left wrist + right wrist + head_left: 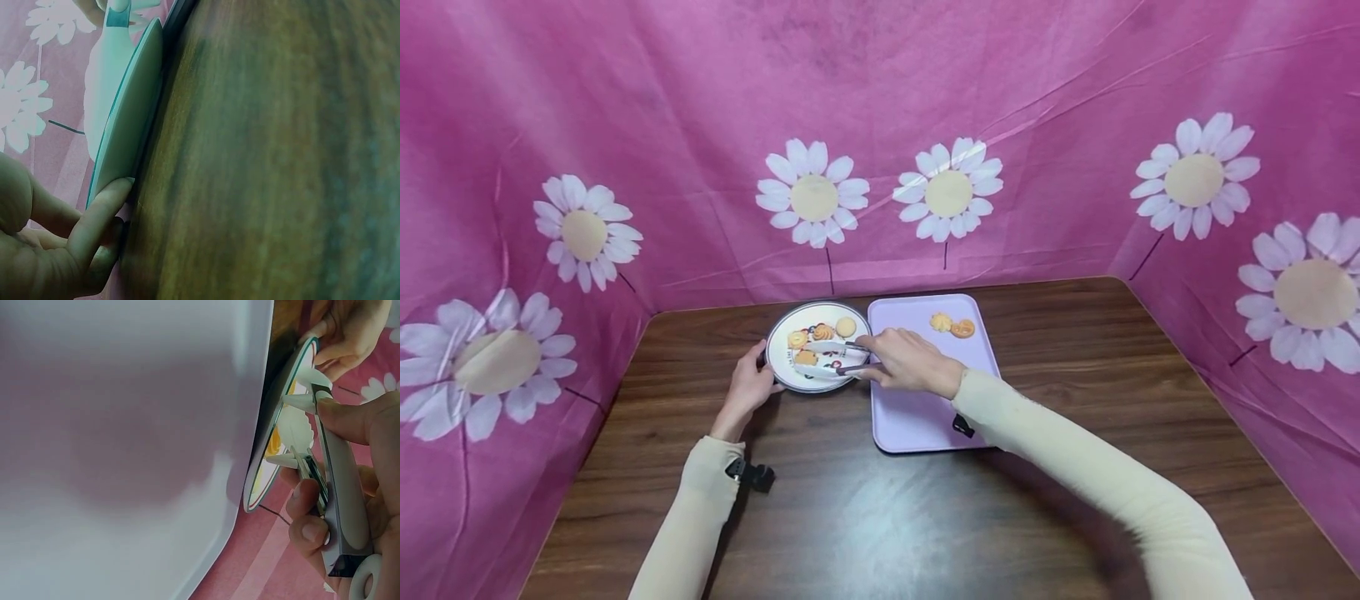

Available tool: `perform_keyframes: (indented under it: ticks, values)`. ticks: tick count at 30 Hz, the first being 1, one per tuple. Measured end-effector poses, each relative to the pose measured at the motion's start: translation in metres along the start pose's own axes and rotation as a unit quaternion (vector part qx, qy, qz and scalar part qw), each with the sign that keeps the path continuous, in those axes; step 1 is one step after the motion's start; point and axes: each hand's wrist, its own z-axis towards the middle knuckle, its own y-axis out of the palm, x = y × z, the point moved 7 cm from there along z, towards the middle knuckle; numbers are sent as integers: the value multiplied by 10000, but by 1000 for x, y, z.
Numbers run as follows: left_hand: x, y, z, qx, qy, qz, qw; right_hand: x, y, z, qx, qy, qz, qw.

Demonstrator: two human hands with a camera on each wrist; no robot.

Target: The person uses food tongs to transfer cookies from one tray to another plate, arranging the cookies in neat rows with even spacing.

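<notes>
A round white plate with a dark rim carries several cookies, among them a plain round cookie. My left hand grips the plate's left edge, fingers curled at the rim in the left wrist view. With my right hand I hold serving tongs, metal-handled with white tips. The tongs' two arms are spread over the plate, one tip beside a swirled cookie and the other near the front edge. In the right wrist view, thumb and fingers wrap the handle.
A lilac rectangular tray lies right of the plate, beneath my right forearm. Near its far right corner sit a flower-shaped cookie and a browner cookie. Behind the wooden table hangs a pink flowered cloth.
</notes>
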Motion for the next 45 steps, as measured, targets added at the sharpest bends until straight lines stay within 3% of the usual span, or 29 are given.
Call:
perform_keyframes:
  ticks: [18,27,37,45]
  values:
    - [7,4,3,-62,-42,152,9999,1,-1,2,-21,-56,-151,9999]
    - [5,8,1,-36,-70,-7,10000,1,0,-1,10,-65,-55,10000]
    - [0,10,-8,-66,-99,-210,9997,4,-10,-18,320,29,326,9990]
    - [1,6,-6,33,-53,-186,9998,32,-30,-44,720,274,140,9969]
